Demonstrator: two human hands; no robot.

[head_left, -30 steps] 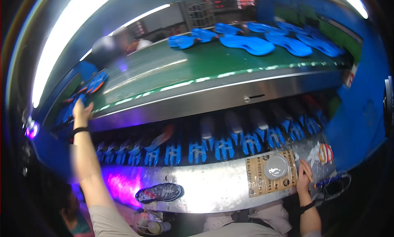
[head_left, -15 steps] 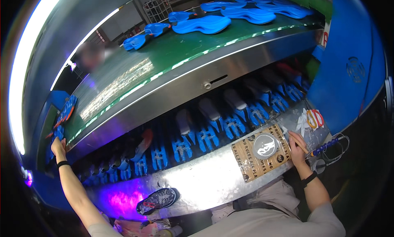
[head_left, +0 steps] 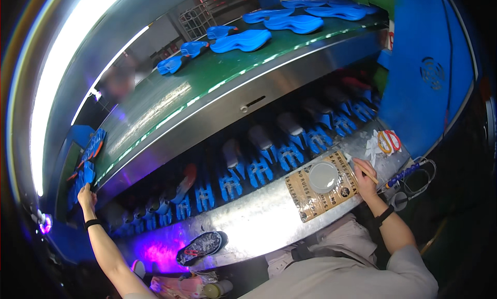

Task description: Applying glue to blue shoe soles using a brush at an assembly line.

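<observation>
At the far left, my left hand (head_left: 87,195) is closed on the lower end of a blue shoe sole (head_left: 89,172), at the near edge of the green conveyor belt (head_left: 150,112). My right hand (head_left: 366,181) grips a brush (head_left: 364,169) by its wooden handle, its pale tip pointing up and left. Just left of the brush, a round translucent bowl (head_left: 323,178) stands on a piece of printed brown cardboard (head_left: 309,209). A dark shoe (head_left: 202,247) with red details lies on the metal ledge, between my arms.
Several blue soles (head_left: 241,41) lie along the belt. Below it runs a row of blue clamps (head_left: 230,186) with shoe lasts. White scraps and red and yellow rings (head_left: 388,142) lie at the ledge's right end, near a blue segmented hose (head_left: 402,176).
My view has shifted, so the belt and ledge sit differently in the picture. The sole at my left hand shows more clearly now. The brush stays in my right hand beside the bowl.
</observation>
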